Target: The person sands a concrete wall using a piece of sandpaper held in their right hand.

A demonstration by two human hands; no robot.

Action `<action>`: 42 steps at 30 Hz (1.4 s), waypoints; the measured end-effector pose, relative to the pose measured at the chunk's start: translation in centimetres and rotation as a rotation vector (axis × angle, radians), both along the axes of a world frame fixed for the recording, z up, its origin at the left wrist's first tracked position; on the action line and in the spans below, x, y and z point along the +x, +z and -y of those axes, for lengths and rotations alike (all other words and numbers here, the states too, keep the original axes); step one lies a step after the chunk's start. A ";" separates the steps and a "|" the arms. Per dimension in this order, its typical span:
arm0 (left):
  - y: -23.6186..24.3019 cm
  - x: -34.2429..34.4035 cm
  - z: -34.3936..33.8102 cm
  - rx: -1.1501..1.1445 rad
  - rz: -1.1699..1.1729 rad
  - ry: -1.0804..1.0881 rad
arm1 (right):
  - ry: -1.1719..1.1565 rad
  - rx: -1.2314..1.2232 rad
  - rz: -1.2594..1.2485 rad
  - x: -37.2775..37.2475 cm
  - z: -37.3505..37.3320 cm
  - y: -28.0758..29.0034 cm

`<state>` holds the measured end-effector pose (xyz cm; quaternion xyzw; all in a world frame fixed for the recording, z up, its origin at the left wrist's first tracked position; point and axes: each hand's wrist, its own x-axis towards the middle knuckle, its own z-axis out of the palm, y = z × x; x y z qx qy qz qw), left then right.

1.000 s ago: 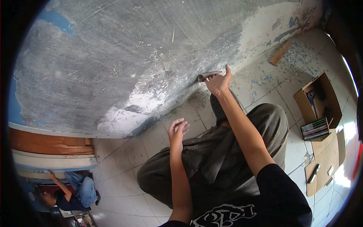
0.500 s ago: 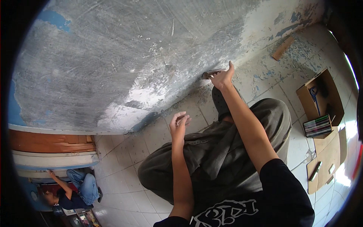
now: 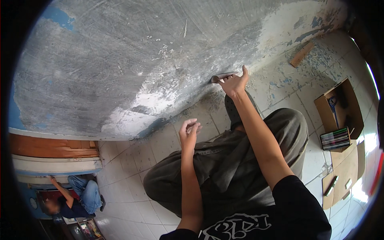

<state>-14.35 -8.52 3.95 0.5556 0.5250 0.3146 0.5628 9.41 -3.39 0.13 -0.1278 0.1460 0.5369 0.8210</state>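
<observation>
Wall along the front edge of the floor; right hand and sheet at its foot. Strip near front-right corner; box on right side, cardboard behind.

The floor is laid with pale, square tiles divided by darker joints. Grey and blue paint flakes litter its far right part, thickest around a flat orange-brown strip. Nearer on the right sits an open cardboard box, with a flattened cardboard sheet spread on the near side of it. A dark, perforated shoe rests farther left.
</observation>
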 end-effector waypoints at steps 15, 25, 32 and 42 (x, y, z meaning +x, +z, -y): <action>-1.9 -0.2 -0.1 0.143 -0.033 -0.030 | 0.066 0.020 0.003 0.6 -0.6 -1.7; -2.5 0.4 -0.4 0.270 -0.059 -0.022 | 0.072 -0.009 0.026 0.5 -0.6 -1.9; -3.0 0.0 -0.7 0.333 -0.129 -0.056 | 0.113 0.079 0.096 -0.2 -0.4 -1.8; -2.0 1.1 -0.1 0.476 -0.268 -0.002 | 0.114 0.052 0.127 0.1 0.0 -1.0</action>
